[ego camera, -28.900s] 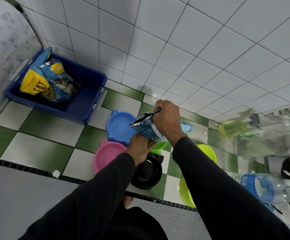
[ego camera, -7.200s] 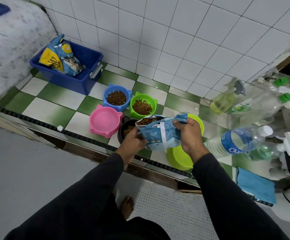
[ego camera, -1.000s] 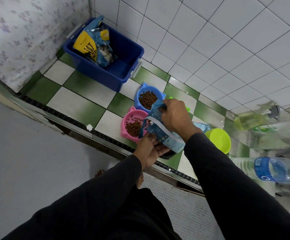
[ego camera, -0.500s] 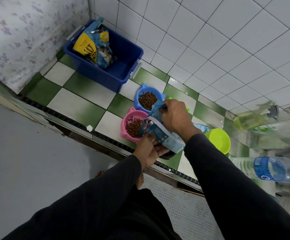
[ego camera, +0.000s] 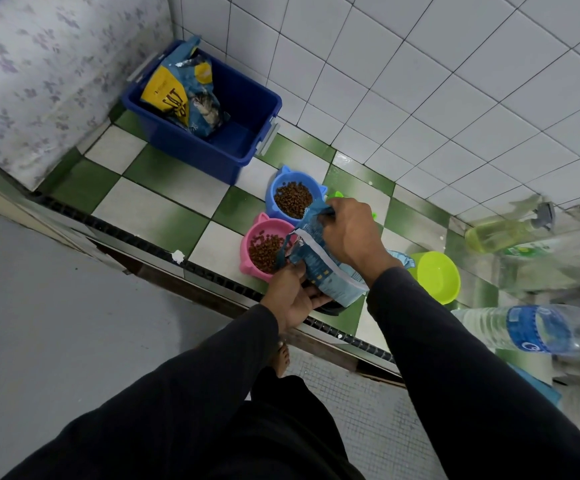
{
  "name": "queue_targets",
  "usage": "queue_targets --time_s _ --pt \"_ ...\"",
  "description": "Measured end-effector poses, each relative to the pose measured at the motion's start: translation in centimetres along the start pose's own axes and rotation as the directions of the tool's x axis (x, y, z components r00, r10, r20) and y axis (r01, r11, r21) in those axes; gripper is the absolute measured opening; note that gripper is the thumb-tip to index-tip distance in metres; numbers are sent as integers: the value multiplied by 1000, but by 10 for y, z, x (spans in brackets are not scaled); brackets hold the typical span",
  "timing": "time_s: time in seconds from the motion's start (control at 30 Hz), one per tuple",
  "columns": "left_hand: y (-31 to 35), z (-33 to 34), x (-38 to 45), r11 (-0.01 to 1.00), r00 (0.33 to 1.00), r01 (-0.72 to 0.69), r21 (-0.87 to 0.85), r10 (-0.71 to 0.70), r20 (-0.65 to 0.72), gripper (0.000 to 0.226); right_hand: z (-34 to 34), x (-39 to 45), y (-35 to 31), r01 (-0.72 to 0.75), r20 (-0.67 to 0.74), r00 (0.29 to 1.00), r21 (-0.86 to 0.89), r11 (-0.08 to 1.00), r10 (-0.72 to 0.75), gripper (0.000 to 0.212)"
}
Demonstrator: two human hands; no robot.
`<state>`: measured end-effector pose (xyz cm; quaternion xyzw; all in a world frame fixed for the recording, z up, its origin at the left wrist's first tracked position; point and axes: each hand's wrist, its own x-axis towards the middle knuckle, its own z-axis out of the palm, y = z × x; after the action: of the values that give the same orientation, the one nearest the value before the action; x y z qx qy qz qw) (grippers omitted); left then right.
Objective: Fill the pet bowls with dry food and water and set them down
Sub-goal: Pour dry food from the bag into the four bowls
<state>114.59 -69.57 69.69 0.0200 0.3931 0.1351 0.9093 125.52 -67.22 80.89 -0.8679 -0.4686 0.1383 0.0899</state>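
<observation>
A blue food pouch (ego camera: 326,271) is tilted with its open mouth over the pink bowl (ego camera: 252,237), which holds brown kibble. My right hand (ego camera: 351,233) grips the pouch's upper edge. My left hand (ego camera: 293,299) holds it from below. The blue bowl (ego camera: 278,188) behind is full of kibble. A green bowl (ego camera: 335,195) is mostly hidden behind my right hand. A black bowl (ego camera: 332,309) shows only its rim under the pouch. A lime-green bowl (ego camera: 435,277) sits to the right with no kibble in it.
A blue bin (ego camera: 236,150) holding a large cat food bag (ego camera: 181,95) stands in the back left corner. A water bottle (ego camera: 531,329) lies at right, with a yellow spray bottle (ego camera: 496,232) behind it. A blue cloth (ego camera: 538,382) lies lower right. A black-edged step (ego camera: 212,271) borders the green-and-white tiles.
Over the last second the pouch stays tilted over the pink bowl and the kibble heap in it looks slightly larger. Both hands keep their hold.
</observation>
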Motion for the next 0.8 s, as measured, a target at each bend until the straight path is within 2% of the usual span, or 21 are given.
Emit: queue_targets --time_s 0.33,0.53,0.67,0.8 --pt "2 4 -2 998 1000 -20 66 20 5 33 -6 -3 5 -25 -36 999 54 998 27 17" --pt "2 12 -5 974 997 -80 211 81 7 34 -11 -14 28 -115 -41 991 258 959 130 13" --pt "3 13 -7 941 994 -105 322 111 1 33 -11 -21 45 -170 -39 978 430 887 206 10" --pt "6 16 -12 896 982 -182 404 186 30 33 -11 -27 63 -221 15 960 652 725 279 10"
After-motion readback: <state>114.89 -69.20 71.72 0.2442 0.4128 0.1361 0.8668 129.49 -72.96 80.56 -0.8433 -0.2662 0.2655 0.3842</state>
